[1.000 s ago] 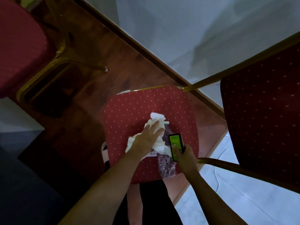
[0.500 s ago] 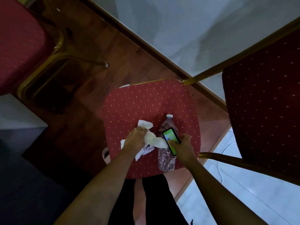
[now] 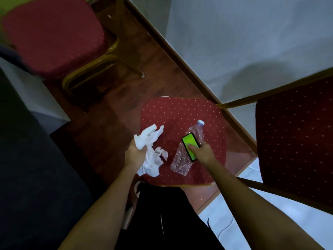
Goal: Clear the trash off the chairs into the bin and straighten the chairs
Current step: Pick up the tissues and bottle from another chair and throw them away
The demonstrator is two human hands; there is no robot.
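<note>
Phone (image 3: pixel 190 149) with bright green lit screen, black bezel, tilted diagonally. Reddish-brown wood floor (image 3: pixel 158 69), darker wooden skirting strip (image 3: pixel 189 69) running diagonally along grey-white wall (image 3: pixel 243 33). Pale floor (image 3: pixel 239 201) at lower right. Dark blue-grey surface (image 3: pixel 32 177) fills lower left.

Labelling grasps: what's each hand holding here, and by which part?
Left hand: crumpled white tissue, gripped around the middle of the wad. Right hand: phone, gripped at its lower end, over the bottle on the seat.

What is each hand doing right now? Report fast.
Left hand: closed, holding crumpled white tissue paper.
Right hand: closed on a green-screened phone, over the crushed clear plastic bottle.
</note>
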